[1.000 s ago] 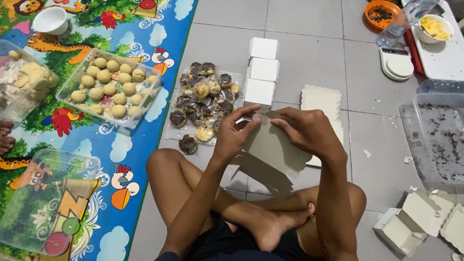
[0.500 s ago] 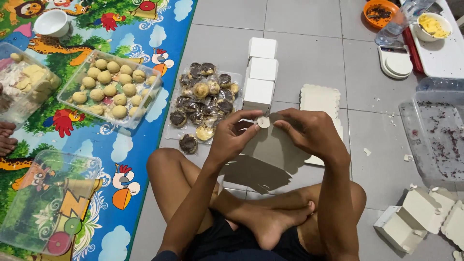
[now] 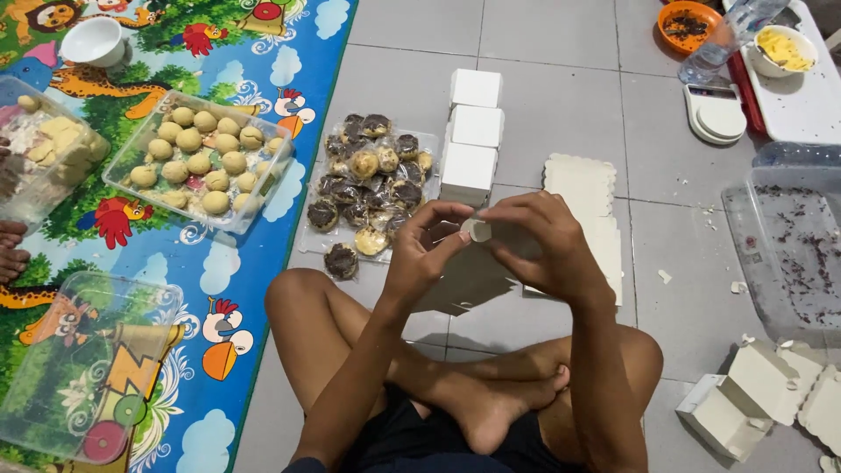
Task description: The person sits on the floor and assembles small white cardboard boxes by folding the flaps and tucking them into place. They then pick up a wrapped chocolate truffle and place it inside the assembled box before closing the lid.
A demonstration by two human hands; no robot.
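Observation:
I sit cross-legged on a tiled floor. My left hand (image 3: pixel 427 252) and my right hand (image 3: pixel 545 245) meet in front of me, both gripping a flat white cardboard box blank (image 3: pixel 469 282) that hangs above my knees. The fingertips of both hands pinch a small round white piece (image 3: pixel 478 230) at the blank's top edge. Much of the blank is hidden behind my right hand. Just beyond my hands stand three folded white boxes (image 3: pixel 475 131) in a row, with a stack of flat box blanks (image 3: pixel 583 180) to their right.
A clear tray of chocolate-topped pastries (image 3: pixel 368 180) lies ahead to the left. On the colourful mat stand a tub of pale dough balls (image 3: pixel 197 158) and an empty clear tub (image 3: pixel 88 359). A crumb-strewn tub (image 3: pixel 788 254) and folded boxes (image 3: pixel 762 394) sit at my right. Another person's foot (image 3: pixel 10 250) shows at the left edge.
Both hands have lifted the box blank a little and drawn together at its top edge. The small round white piece now shows between my fingertips.

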